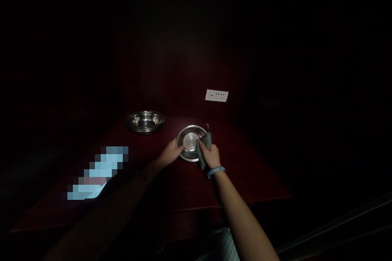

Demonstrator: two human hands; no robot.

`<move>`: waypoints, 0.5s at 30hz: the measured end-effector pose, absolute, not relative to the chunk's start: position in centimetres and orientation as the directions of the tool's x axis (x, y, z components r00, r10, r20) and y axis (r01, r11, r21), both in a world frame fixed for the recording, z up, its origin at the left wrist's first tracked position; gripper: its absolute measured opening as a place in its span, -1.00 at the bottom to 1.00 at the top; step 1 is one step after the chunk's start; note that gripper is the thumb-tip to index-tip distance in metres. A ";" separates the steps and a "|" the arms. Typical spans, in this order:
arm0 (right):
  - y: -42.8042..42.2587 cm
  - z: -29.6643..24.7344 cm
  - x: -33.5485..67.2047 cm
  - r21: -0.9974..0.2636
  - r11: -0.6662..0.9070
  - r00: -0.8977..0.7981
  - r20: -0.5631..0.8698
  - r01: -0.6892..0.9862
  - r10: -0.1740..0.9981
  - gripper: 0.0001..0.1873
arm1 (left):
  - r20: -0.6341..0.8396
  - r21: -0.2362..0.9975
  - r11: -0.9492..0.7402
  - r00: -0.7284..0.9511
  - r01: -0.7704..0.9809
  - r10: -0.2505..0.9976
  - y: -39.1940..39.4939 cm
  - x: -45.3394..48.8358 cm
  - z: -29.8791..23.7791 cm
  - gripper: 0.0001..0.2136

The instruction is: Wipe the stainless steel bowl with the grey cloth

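A round, shiny metal bowl (pixel 190 142) is held tilted towards me above the dark red table (pixel 245 171). My left hand (pixel 171 152) grips its left rim, thumb on the inside and fingers hidden behind. At the right rim, my right hand (pixel 212 155) is closed on a grey-green cloth (pixel 206 140). The cloth is folded over that edge, one corner sticking up and another hanging down. A blue band (pixel 216 171) circles my right wrist.
Several metal bowls (pixel 145 121) stand nested at the table's back left. A lit, pixelated phone-like screen (pixel 99 173) lies at the left. Behind the table, a white socket plate (pixel 217 95) is set in the dark red wall. The surroundings are very dark.
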State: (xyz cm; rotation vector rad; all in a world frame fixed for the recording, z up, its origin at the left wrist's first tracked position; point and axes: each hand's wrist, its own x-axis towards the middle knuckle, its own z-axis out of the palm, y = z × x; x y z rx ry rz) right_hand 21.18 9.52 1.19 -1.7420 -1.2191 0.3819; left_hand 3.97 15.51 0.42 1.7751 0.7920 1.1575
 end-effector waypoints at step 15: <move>9.8 1.0 21.4 -0.878 -0.026 0.462 0.227 0.478 0.857 -0.56 | 0.368 0.926 -0.374 0.376 -0.059 0.851 15.3 4.8 -0.4 -0.56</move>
